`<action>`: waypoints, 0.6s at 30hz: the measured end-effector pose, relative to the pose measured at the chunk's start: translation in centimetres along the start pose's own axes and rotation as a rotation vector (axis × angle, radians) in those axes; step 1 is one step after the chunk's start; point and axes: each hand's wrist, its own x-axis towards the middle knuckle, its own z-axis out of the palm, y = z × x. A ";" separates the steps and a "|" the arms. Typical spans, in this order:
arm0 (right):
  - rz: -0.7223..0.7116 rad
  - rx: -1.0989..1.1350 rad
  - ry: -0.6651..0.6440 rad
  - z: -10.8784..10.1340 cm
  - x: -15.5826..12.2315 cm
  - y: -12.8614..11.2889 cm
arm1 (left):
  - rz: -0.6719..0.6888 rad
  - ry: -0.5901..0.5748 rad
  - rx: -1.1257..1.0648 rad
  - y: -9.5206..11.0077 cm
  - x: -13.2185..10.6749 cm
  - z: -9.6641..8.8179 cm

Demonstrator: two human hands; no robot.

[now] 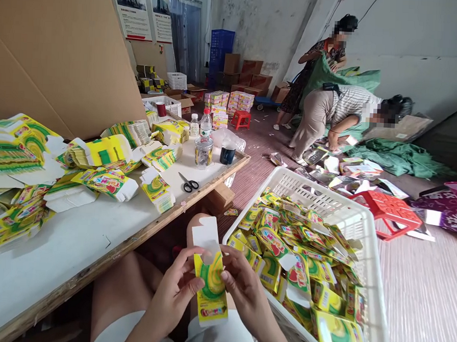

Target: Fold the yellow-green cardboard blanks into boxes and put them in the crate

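Above my lap I hold a small yellow and green carton (212, 285), its white top flap standing up. My left hand (176, 285) grips its left edge, with the thumb on the printed front. On the opposite edge, my right hand (243, 281) pinches the carton near the top, thumb in front and fingers behind. Beside my right arm, a white plastic basket (376, 281) holds many folded cartons (301, 251) of the same print. To the left, stacks of flat cartons (107, 152) lie on the white table (91, 235).
Scissors (188, 182), a clear jar (203, 153), a dark mug (228, 154) and a bottle (205, 124) stand or lie near the table's wooden edge. A red stool (389, 212) lies beyond the basket. Two people (327, 110) handle green sacks and scattered cartons on the floor.
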 end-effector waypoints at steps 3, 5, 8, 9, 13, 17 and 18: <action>0.042 -0.036 -0.079 -0.7 0.2 -0.8 | -0.028 -0.078 -0.006 0.9 0.2 -0.3; 0.049 -0.079 -0.111 -1.2 0.4 -1.6 | -0.051 -0.104 -0.017 1.2 0.2 -0.3; 0.008 -0.170 -0.136 -1.5 0.8 -2.6 | -0.073 -0.144 -0.035 1.2 0.1 0.1; -0.014 -0.201 -0.131 -1.5 1.0 -2.8 | -0.080 -0.145 -0.059 1.1 0.0 0.2; -0.073 -0.254 -0.091 -1.1 1.3 -2.3 | -0.121 -0.141 -0.225 0.7 0.1 0.5; -0.064 -0.062 0.205 -1.0 1.4 -1.1 | -0.118 -0.153 -0.109 0.6 0.6 0.2; -0.035 -0.006 0.226 -1.0 1.5 -1.0 | -0.104 -0.128 -0.054 0.5 0.7 0.2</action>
